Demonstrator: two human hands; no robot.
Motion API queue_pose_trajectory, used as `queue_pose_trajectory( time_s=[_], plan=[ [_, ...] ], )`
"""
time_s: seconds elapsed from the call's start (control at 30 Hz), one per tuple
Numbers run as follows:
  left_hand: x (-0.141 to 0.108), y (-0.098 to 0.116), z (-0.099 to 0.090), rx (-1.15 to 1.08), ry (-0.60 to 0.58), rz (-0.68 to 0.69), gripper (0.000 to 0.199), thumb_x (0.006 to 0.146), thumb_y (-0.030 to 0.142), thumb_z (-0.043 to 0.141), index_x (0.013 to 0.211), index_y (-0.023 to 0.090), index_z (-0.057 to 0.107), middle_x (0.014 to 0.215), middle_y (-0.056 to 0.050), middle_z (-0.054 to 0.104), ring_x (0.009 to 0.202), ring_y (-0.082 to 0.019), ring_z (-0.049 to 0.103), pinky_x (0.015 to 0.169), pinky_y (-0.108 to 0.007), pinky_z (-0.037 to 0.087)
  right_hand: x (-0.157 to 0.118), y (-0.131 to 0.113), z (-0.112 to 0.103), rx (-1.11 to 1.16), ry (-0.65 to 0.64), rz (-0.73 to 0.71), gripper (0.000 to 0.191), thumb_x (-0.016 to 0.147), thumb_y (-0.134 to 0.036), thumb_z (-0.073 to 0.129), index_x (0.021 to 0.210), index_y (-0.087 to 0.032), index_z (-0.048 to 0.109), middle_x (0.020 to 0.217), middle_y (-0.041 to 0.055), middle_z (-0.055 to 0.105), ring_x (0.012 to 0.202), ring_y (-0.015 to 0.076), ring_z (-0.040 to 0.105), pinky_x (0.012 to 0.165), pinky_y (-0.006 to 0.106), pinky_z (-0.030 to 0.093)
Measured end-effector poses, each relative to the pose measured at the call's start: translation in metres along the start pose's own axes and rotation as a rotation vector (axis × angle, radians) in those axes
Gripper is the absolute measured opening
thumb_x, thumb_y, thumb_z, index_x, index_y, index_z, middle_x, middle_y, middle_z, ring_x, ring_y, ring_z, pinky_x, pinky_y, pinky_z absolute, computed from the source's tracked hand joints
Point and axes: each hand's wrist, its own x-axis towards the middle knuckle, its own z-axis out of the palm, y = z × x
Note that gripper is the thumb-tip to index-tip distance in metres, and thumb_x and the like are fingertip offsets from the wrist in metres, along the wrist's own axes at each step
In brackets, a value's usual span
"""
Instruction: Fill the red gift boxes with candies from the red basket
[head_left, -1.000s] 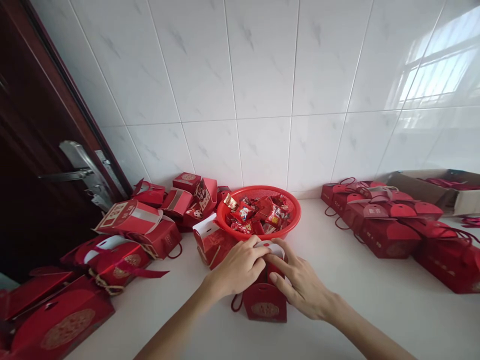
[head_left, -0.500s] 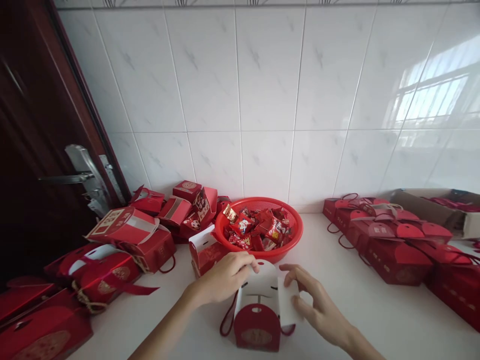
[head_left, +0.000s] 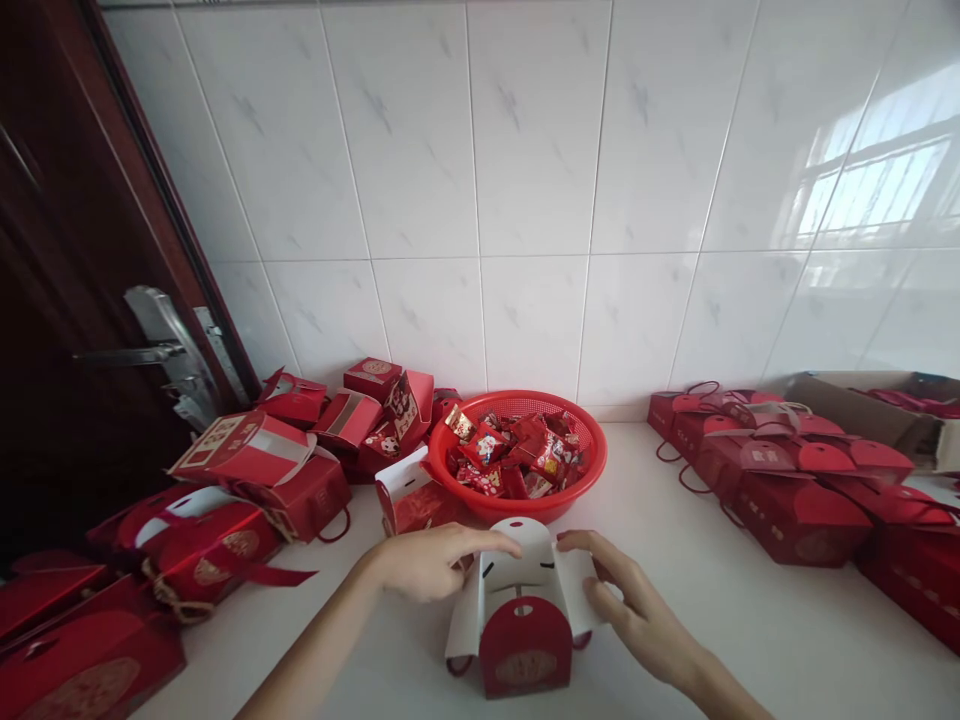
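A red cardboard gift box [head_left: 525,660] with a white inside stands at the front middle, its top open. Its side flaps are folded outward, and cord handles hang at both sides. My right hand [head_left: 637,605] grips the right flap between thumb and fingers. At the upper edge of the left flap, my left hand [head_left: 427,562] has its index finger stretched over the opening and the other fingers bent; whether it touches the flap is unclear. Behind the box is a red plastic basket [head_left: 595,478] of wrapped candies [head_left: 517,455]. The box's bottom is partly hidden by its front panel.
Another open red box [head_left: 416,500] leans beside the basket. Red boxes [head_left: 300,490] are piled on the left, near a dark door [head_left: 67,240] with a metal handle. Closed red boxes [head_left: 795,500] stand in rows at right, before a carton [head_left: 862,410]. A tiled wall [head_left: 525,180] rises behind.
The left flap now shows folded outward. My left hand has moved slightly left and down, its index finger straighter. The box sits a little further right; my right hand stays at the right flap.
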Motion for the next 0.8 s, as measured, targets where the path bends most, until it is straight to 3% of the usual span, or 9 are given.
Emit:
queue_pose_trajectory(
  time_s=[0.13,0.23,0.33,0.43,0.53,0.63,0.8],
  plan=[
    [-0.013,0.014,-0.013,-0.021,0.004,0.081,0.054,0.082,0.013,0.051,0.129,0.035,0.067,0.125,-0.001,0.069,0.109,-0.021,0.065,0.090,-0.026,0.049,-0.002,-0.008,-0.006,0.009,0.103,-0.008,0.040,0.096,-0.051,0.043,0.120,-0.025,0.062,0.123,0.0087,0.064,0.106,0.0259,0.060,0.089,0.038,0.050],
    [-0.028,0.024,-0.032,-0.149,0.043,0.116,0.039,0.090,0.025,0.056,0.126,0.034,0.068,0.131,-0.002,0.067,0.117,-0.020,0.063,0.094,-0.027,0.049,-0.004,-0.012,-0.008,0.037,0.178,0.018,0.048,0.098,-0.058,0.037,0.125,-0.025,0.059,0.096,0.0060,0.068,0.091,0.0243,0.063,0.086,0.039,0.051],
    [-0.029,0.026,-0.052,-0.244,0.178,0.069,0.036,0.092,0.034,0.057,0.128,0.031,0.067,0.131,-0.004,0.068,0.119,-0.020,0.063,0.098,-0.030,0.049,-0.004,-0.012,-0.009,0.067,0.230,0.018,0.052,0.098,-0.061,0.032,0.125,-0.024,0.058,0.081,0.0037,0.065,0.084,0.0236,0.064,0.084,0.040,0.051],
    [-0.005,0.018,-0.066,-0.224,0.324,0.017,0.036,0.090,0.035,0.059,0.122,0.025,0.069,0.126,-0.005,0.071,0.115,-0.022,0.066,0.099,-0.032,0.049,-0.003,-0.010,-0.009,0.065,0.255,0.013,0.051,0.098,-0.061,0.033,0.122,-0.024,0.058,0.081,0.0040,0.066,0.083,0.0234,0.064,0.084,0.040,0.051],
    [0.035,0.004,-0.069,-0.106,0.382,-0.046,0.037,0.085,0.027,0.059,0.120,0.022,0.070,0.127,-0.008,0.070,0.109,-0.022,0.068,0.091,-0.030,0.053,-0.002,-0.008,-0.009,0.052,0.252,0.009,0.050,0.098,-0.060,0.033,0.121,-0.023,0.057,0.079,0.0031,0.065,0.081,0.0227,0.064,0.080,0.038,0.051],
    [0.074,-0.009,-0.065,0.024,0.305,-0.100,0.042,0.074,0.015,0.060,0.113,0.021,0.073,0.117,-0.008,0.074,0.102,-0.023,0.070,0.085,-0.028,0.053,-0.001,-0.007,-0.008,0.027,0.250,0.013,0.050,0.098,-0.061,0.034,0.120,-0.023,0.057,0.077,0.0025,0.065,0.079,0.0219,0.064,0.077,0.037,0.051],
    [0.108,-0.021,-0.055,0.007,0.215,-0.108,0.030,0.064,0.010,0.062,0.088,0.018,0.079,0.067,-0.002,0.073,0.061,-0.019,0.068,0.064,-0.027,0.052,0.000,-0.005,-0.007,-0.012,0.265,-0.008,0.047,0.099,-0.058,0.035,0.120,-0.022,0.059,0.080,0.0027,0.066,0.076,0.0205,0.066,0.076,0.036,0.051]
  ],
)
